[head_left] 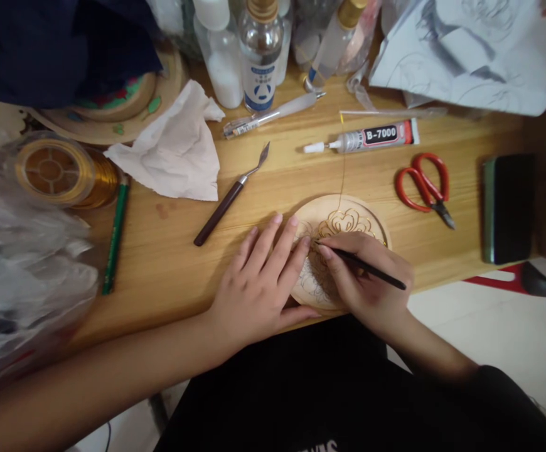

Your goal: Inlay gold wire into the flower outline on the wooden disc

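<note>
Five slightly parted fingers of the left hand (254, 295) lie over the left side of the round wooden plaque (310, 213), at lower centre, likely to keep it from sliding. The right hand (376, 276) has thumb and fingers pinched together on a slim black tool (371, 270), gripped low like a pen, probably for fine control; its tip sits just beside the left index fingertip, its exact kind unclear. Gold wire loops (343, 221) follow the plaque's petals, and a loose wire strand (343, 166) runs upward, seemingly left long. Beyond, on the counter (160, 251), red-handled snips (437, 204) at right and a B-7000 glue tube (376, 137) at upper right seem placed within reach.
</note>
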A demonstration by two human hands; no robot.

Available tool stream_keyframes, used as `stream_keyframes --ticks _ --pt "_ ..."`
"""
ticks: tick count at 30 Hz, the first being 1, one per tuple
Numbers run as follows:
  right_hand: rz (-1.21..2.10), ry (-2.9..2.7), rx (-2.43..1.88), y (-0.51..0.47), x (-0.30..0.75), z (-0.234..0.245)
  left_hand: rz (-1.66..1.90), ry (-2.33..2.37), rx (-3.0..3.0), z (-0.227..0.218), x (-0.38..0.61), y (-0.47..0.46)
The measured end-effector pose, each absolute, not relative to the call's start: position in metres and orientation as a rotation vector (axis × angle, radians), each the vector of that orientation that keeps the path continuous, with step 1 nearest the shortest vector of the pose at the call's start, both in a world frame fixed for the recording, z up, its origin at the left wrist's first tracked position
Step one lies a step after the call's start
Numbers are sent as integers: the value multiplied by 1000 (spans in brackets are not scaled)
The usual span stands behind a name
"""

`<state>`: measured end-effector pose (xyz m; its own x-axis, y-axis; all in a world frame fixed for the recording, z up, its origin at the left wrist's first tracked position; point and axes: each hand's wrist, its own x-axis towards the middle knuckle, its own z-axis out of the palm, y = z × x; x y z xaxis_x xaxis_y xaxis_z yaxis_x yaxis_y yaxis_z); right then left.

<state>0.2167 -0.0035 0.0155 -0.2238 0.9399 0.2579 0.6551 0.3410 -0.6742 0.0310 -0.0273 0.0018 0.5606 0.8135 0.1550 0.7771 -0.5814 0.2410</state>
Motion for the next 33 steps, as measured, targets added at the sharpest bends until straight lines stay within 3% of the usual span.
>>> stream_keyframes --ticks 21,33 --pt "528 -1896 -1484 -6 209 17 446 1380 2629 -2 33 -28" --pt "293 -1998 -1545 -11 191 20 523 1382 2594 -5 34 -29"
